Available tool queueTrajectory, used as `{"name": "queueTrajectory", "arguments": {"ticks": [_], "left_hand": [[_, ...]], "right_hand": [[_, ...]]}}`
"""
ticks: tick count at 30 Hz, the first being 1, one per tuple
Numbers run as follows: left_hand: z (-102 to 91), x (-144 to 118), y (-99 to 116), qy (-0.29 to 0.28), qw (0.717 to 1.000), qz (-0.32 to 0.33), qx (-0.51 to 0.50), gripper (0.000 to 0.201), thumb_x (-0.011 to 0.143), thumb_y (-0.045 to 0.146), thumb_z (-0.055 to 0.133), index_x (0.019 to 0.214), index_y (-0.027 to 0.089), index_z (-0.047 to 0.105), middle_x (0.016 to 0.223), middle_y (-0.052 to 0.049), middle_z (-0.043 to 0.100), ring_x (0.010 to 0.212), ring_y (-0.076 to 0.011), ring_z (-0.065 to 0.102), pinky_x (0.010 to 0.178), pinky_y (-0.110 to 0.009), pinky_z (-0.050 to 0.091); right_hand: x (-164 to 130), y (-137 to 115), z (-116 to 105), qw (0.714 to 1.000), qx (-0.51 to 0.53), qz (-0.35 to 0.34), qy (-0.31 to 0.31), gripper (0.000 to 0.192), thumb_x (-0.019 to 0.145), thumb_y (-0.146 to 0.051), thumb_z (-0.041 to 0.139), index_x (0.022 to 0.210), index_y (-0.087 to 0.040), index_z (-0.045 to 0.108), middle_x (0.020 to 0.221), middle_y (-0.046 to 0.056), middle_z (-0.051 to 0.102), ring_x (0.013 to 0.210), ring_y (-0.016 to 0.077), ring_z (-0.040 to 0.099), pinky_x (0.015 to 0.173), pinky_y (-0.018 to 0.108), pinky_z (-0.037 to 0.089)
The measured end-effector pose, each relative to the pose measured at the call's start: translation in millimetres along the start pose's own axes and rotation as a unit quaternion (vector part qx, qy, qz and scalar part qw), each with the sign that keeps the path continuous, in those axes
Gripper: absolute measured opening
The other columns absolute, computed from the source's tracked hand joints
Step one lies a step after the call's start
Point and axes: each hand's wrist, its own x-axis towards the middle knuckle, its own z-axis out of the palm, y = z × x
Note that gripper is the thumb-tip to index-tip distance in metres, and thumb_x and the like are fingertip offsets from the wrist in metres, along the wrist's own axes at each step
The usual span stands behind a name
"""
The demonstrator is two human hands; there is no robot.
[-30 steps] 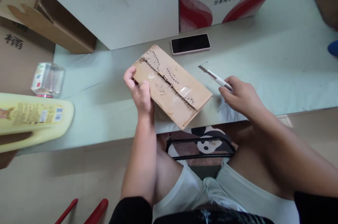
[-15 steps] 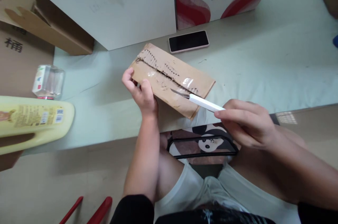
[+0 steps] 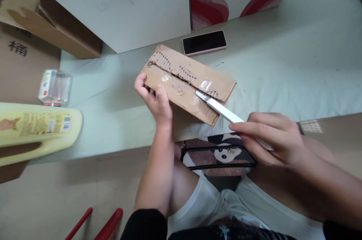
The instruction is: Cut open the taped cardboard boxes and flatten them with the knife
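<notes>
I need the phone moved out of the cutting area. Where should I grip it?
Grip the phone across its two long edges, coming straight down from above. It lies flat, screen up, with bare tabletop to its right; the cardboard parcel crowds its near edge.

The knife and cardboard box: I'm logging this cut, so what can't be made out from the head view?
- Knife blade tip: lost at the taped seam of the cardboard box; its depth is unreadable.
- Knife handle end: covered by the right hand.
- Box's near-left edge: hidden by the left hand.
- Yellow bottle: cut off by the left frame edge.
</notes>
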Motion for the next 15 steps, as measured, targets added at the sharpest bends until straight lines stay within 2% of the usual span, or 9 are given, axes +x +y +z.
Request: {"name": "queueTrajectory", "arguments": {"ticks": [5, 9, 15], "left_hand": [[2.2, -2, 6, 0.004, 1.000, -0.019, -0.005, 0.043, 0.091, 0.048, 0.045, 0.127, 0.026, 0.037, 0.131, -0.009, 0.048, 0.123, -0.0225, 0.054, 0.106, -0.041, 0.047], [4.1, -3, 8, 0.008, 1.000, -0.023, -0.006, 0.044, 0.091, 0.050, 0.044, 0.128, 0.026, 0.036, 0.130, -0.008, 0.048, 0.119, -0.0214, 0.055, 0.104, -0.039, 0.047], [3.6, -2, 10, 0.003, 0.999, -0.026, -0.018, 0.039, 0.089, 0.040, 0.045, 0.124, 0.026, 0.035, 0.125, -0.008, 0.050, 0.112, -0.0207, 0.057, 0.101, -0.040, 0.048]], "right_hand": [[-3, -12, 7, 0.997, -0.062, 0.011, 0.035, 0.036, 0.090, -0.009, 0.055, 0.121, -0.024, 0.062, 0.058, -0.006, 0.049, 0.045, 0.0104, 0.042, 0.042, 0.026, 0.035], [-4, -16, 12, 0.995, -0.096, 0.010, 0.040, 0.031, 0.091, -0.013, 0.056, 0.120, -0.022, 0.063, 0.057, -0.005, 0.052, 0.045, 0.0107, 0.045, 0.044, 0.027, 0.038], [1, -17, 18, 0.993, -0.110, 0.035, 0.037, 0.030, 0.093, -0.014, 0.057, 0.120, -0.023, 0.064, 0.056, -0.005, 0.055, 0.044, 0.0113, 0.047, 0.042, 0.028, 0.040]]}}
